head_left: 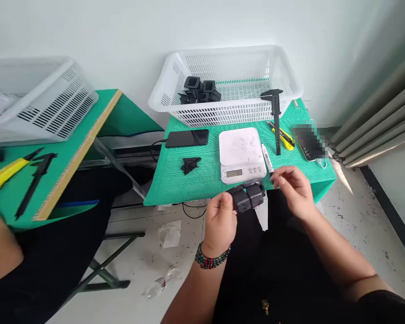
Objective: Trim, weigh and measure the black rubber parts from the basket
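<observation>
My left hand (221, 220) is closed on the left end of a black moulded part (247, 197) with two boxy cups side by side. The part is tilted in front of the table's near edge, just below the white digital scale (241, 150). To its right, my right hand (295, 189) is apart from it, thumb and fingers drawn together. Whatever sits between those fingertips, if anything, is too small to make out. A white marker (267, 158) lies beside the scale, its dark tip close to the right fingertips. The scale's display seems to read zero.
A white basket (222, 110) at the back holds several black parts (199, 90). A black caliper (276, 119) leans on its rim near a yellow cutter (286, 140). Phones (187, 138) and a black scrap (190, 165) lie on the green cloth. A co-worker's arm (2, 245) is at left.
</observation>
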The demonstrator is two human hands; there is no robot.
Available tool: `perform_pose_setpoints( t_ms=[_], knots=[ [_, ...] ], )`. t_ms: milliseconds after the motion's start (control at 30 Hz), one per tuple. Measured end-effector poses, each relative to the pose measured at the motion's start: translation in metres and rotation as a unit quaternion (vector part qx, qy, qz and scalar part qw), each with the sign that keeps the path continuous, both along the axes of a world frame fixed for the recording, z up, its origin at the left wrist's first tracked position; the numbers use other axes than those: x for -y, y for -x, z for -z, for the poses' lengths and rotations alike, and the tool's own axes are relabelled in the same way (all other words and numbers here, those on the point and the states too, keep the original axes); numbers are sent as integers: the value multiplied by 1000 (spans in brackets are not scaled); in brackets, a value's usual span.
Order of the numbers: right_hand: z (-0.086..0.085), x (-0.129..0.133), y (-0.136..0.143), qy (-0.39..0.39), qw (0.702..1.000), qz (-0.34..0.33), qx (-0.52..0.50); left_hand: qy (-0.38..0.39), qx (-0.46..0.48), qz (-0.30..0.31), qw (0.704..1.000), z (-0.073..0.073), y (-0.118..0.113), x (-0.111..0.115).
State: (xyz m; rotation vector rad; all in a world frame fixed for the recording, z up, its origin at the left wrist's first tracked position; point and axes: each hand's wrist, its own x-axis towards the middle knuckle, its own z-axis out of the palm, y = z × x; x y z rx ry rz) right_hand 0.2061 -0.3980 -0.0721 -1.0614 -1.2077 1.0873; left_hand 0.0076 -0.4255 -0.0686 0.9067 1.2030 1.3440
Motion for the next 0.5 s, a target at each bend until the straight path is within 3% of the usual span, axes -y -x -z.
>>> perform_pose_setpoints(
  t_ms=[133, 267, 367, 500],
  knots=[
    [-12, -46, -23, -39, 960, 90, 262, 30, 142, -28, 989, -4, 3, -9],
    [-13, -67, -14, 32, 859, 12, 510, 48, 197, -54, 978, 1, 2, -14],
    [-11, -65, 3, 91, 797, -49, 595, 71, 249, -76, 963, 8, 4, -18],
    [-13, -54, 6, 105, 777, -61, 617, 98, 297, -89, 946, 9, 10, -22]
  ],
)
